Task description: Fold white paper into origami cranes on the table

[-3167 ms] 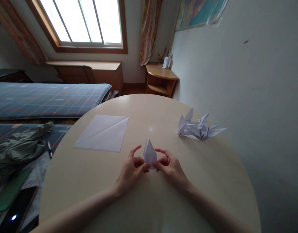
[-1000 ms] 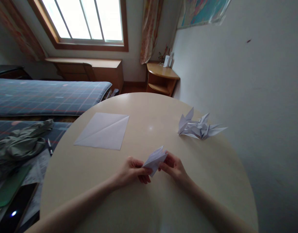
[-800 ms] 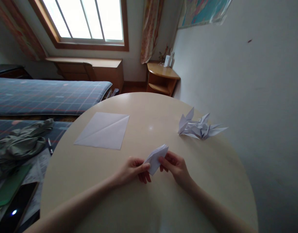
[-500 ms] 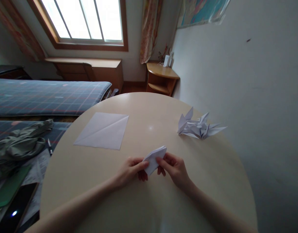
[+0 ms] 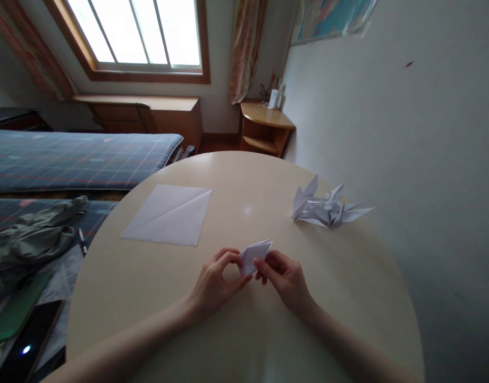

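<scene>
A small white folded paper (image 5: 253, 256), made of several layers, is held between my two hands above the near middle of the table. My right hand (image 5: 286, 276) pinches its right side, thumb on top and fingers behind. My left hand (image 5: 217, 276) curves around the left side, index finger at the left edge and thumb at the lower corner. Further left lies a flat white paper sheet (image 5: 168, 215) with a diagonal crease. To the right sits a cluster of folded paper cranes (image 5: 326, 205), with pointed wings sticking up; how many is hard to make out.
The round cream table (image 5: 244, 175) stands against the white wall (image 5: 436, 159) on the right. Left of it are a plaid mattress (image 5: 85, 159), a crumpled grey-green cloth (image 5: 33, 239), a pen (image 5: 82, 242), a green folder (image 5: 19, 306) and a phone (image 5: 31, 340).
My left hand has shifted its hold from a thumb on the paper's face to finger and thumb at its edges. The folded paper has turned slightly; the sheet and cranes stay put.
</scene>
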The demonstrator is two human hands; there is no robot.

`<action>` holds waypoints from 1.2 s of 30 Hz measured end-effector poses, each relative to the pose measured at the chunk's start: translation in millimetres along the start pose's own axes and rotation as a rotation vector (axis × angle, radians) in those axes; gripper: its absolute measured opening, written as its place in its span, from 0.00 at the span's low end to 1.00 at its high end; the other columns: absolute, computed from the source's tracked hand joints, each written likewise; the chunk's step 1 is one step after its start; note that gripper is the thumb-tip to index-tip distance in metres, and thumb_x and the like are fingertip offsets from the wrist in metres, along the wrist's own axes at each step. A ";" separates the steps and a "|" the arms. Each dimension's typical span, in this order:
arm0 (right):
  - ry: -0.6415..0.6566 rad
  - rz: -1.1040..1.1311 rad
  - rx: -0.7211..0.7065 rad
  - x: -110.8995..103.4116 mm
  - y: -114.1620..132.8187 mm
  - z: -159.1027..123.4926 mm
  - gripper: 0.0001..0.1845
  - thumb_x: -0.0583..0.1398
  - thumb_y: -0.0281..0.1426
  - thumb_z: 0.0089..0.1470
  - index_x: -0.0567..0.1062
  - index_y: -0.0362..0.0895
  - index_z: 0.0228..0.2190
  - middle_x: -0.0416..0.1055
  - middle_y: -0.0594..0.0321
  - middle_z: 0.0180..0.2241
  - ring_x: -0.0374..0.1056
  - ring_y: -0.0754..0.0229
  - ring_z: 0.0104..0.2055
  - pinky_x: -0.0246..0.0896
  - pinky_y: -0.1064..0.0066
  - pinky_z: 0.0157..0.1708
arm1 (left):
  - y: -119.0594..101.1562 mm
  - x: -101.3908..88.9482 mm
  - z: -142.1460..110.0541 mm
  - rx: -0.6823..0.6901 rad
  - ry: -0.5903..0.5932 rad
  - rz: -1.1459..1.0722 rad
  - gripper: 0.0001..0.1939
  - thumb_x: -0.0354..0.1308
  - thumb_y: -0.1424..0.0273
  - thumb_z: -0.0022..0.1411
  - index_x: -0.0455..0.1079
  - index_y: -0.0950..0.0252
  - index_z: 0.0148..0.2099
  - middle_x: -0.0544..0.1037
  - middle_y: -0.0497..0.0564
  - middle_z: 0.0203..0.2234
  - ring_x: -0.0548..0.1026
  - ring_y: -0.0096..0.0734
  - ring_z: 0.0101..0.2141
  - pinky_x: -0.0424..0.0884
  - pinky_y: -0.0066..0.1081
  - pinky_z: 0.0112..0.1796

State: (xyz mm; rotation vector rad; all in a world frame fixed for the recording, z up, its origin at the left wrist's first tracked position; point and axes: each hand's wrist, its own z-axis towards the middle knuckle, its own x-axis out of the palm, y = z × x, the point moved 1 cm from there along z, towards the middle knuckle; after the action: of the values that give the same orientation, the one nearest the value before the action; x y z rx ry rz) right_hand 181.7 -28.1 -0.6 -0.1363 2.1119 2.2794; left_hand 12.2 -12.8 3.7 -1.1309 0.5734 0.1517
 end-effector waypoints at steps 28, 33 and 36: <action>0.073 -0.220 -0.311 -3.2 -7.8 8.1 0.07 0.60 0.31 0.53 0.73 0.47 0.36 0.68 0.61 0.37 0.66 0.59 0.39 0.65 0.67 0.38 | 18.1 6.8 3.5 -0.001 0.140 -0.279 0.20 0.52 0.76 0.60 0.68 0.55 0.54 0.70 0.49 0.53 0.67 0.36 0.53 0.64 0.39 0.54; -0.004 -0.223 -0.303 1.7 -5.4 8.5 0.04 0.60 0.31 0.52 0.73 0.45 0.32 0.67 0.60 0.35 0.66 0.58 0.38 0.65 0.66 0.38 | 20.5 8.6 4.0 -0.005 0.072 -0.372 0.16 0.53 0.73 0.61 0.72 0.56 0.50 0.72 0.52 0.50 0.70 0.36 0.49 0.71 0.36 0.46; 0.011 -0.214 -0.324 3.7 0.9 7.1 0.04 0.59 0.30 0.54 0.74 0.45 0.34 0.67 0.59 0.37 0.65 0.58 0.41 0.64 0.66 0.41 | 21.7 8.2 4.8 -0.007 0.019 -0.420 0.12 0.55 0.70 0.61 0.74 0.57 0.47 0.72 0.54 0.44 0.72 0.35 0.45 0.72 0.34 0.43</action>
State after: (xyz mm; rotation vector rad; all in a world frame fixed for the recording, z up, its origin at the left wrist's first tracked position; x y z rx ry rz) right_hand 177.6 -21.2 0.5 -0.3632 1.6235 2.4686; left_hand 12.3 -0.6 -16.6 -1.2360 0.3416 -0.2202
